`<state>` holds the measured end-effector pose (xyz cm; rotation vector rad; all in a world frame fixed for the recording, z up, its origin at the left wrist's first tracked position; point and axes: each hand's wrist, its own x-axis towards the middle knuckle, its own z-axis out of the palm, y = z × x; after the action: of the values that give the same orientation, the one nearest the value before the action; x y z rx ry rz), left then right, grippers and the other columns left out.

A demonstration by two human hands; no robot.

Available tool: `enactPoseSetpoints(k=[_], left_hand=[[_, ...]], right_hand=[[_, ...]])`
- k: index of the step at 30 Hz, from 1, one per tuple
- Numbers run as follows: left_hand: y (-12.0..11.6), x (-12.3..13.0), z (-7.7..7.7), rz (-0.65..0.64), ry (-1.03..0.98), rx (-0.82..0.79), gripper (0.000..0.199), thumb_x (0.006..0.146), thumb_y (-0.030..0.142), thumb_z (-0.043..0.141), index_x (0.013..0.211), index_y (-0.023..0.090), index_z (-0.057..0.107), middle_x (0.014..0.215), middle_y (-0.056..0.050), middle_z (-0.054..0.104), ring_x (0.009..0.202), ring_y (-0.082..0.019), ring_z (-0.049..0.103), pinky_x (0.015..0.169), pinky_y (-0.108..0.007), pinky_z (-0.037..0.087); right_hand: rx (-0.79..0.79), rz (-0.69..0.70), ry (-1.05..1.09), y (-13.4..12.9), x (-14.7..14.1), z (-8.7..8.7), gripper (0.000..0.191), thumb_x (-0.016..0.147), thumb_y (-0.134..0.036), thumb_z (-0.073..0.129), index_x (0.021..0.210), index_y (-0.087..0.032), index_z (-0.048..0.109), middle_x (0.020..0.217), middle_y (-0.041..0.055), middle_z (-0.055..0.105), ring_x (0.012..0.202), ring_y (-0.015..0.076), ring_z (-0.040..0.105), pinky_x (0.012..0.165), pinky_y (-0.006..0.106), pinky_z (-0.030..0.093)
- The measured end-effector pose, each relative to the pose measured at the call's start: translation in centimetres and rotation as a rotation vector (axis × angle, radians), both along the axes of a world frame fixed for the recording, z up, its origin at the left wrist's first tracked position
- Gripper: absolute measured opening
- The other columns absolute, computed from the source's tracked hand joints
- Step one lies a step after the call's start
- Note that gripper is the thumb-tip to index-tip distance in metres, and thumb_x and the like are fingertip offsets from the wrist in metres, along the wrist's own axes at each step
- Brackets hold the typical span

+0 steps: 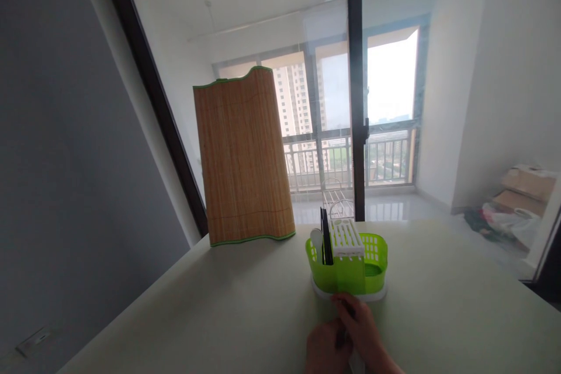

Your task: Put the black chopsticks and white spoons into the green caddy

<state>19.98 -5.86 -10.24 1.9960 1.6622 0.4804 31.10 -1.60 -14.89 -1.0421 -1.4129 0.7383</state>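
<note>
In front of the green basket, near the table's front edge, my two hands are close together. My right hand (pixel 362 322) is closed, with a slim dark object (pixel 349 307) partly showing between its fingers. Lower and to the left, my left hand (pixel 326 346) is curled against it; what its fingers hold is hidden. A pale strip (pixel 357 365) shows below the hands, its kind unclear. The bright green basket (pixel 350 279) stands on a white base just beyond my fingers. In its left part are black chopsticks (pixel 326 239) and a white spoon (pixel 316 241). A white slotted rack (pixel 347 238) tops its middle.
A bamboo mat (pixel 245 158) with green edging stands upright on the white table (pixel 219 310), left of the basket. Behind the table is a glass door with a dark frame (pixel 356 99). Cardboard boxes (pixel 532 184) and plastic bags lie on the floor at right.
</note>
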Motion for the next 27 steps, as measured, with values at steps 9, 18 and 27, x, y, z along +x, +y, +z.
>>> enactPoseSetpoints(k=[9,18,27], left_hand=[[0.8,-2.2,0.2,0.146,-0.364,0.173,0.031,0.087,0.040,0.051,0.081,0.018,0.071,0.064,-0.002,0.061,0.060,-0.016,0.054,0.059,-0.028,0.039],[3.9,-6.6,12.0,0.301,-0.380,1.122,0.024,0.092,0.040,0.059,0.091,0.020,0.071,0.065,0.005,0.061,0.055,-0.008,0.052,0.057,-0.019,0.042],[10.8,-5.5,14.0,0.222,-0.183,1.300,0.032,0.098,0.041,0.051,0.095,0.017,0.073,0.069,0.000,0.068,0.058,-0.009,0.060,0.059,-0.021,0.043]], right_hand=[[-0.076,-0.025,0.165,0.3,0.6,1.7,0.045,0.081,-0.061,0.062,0.079,-0.018,0.077,0.083,0.0134,0.076,0.076,0.0293,0.068,0.071,0.039,0.054],[-0.104,-0.051,0.109,0.5,0.4,2.0,0.044,0.078,-0.060,0.058,0.073,-0.019,0.075,0.053,0.0035,0.058,0.051,0.0198,0.048,0.051,0.034,0.035],[-0.112,-0.025,0.084,1.0,0.5,1.1,0.041,0.080,-0.057,0.056,0.072,-0.020,0.071,0.055,0.0021,0.053,0.053,0.0195,0.045,0.052,0.034,0.031]])
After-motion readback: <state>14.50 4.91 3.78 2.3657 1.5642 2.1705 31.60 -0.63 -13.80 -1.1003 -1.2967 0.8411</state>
